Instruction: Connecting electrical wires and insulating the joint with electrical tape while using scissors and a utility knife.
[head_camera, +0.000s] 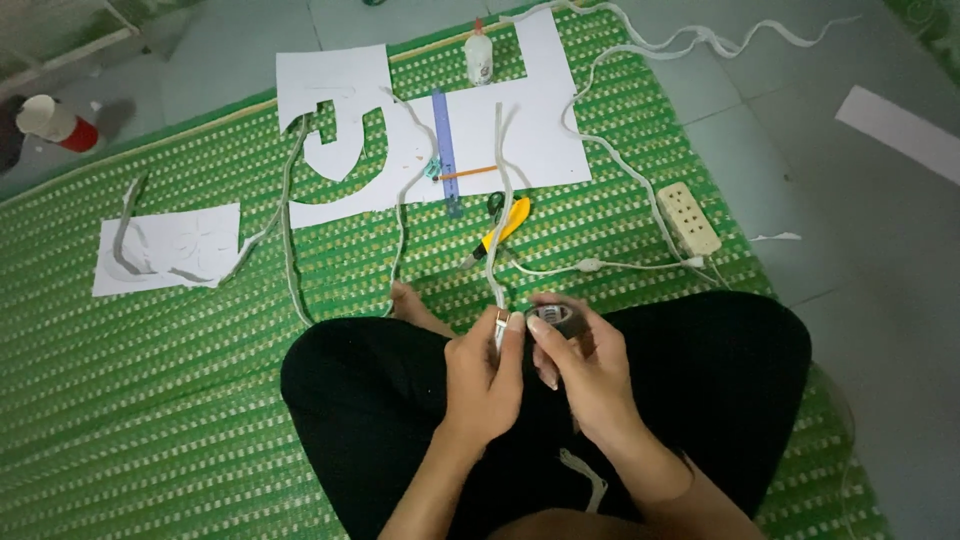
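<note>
A: What is held in the hands?

B: The end of a white strip (497, 190) is pinched by the left hand (484, 375), thumb and forefinger pressed together on it just above the lap. A dark roll of tape (553, 318) is gripped by the right hand (585, 375), fingers curled round its rim. The two hands are touching at the fingertips.

A: Where does the strip run?

B: It is trailed from the left hand away over the green mat (150, 400), past the yellow cutter (505, 226) and onto the white sheet (530, 130). A blue ruler (444, 150) and an orange pencil (466, 173) are laid on that sheet, with a glue bottle (479, 55) at its far edge.

A: How would the strip be expected to handle?

B: It is judged soft and light; it bends and droops freely, so little force would be needed. It would best be taken close to the end, where it is pinched now, since a limp length is hard to steer from further back. Whether it is slippery cannot be told.

A: And the roll?

B: It is judged stiff and light, and is best held by the outer rim.

A: Anything else nearby?

B: A white power strip (688, 218) is set to the right on the mat, with a thin cable (600, 265) led toward the knees.
</note>
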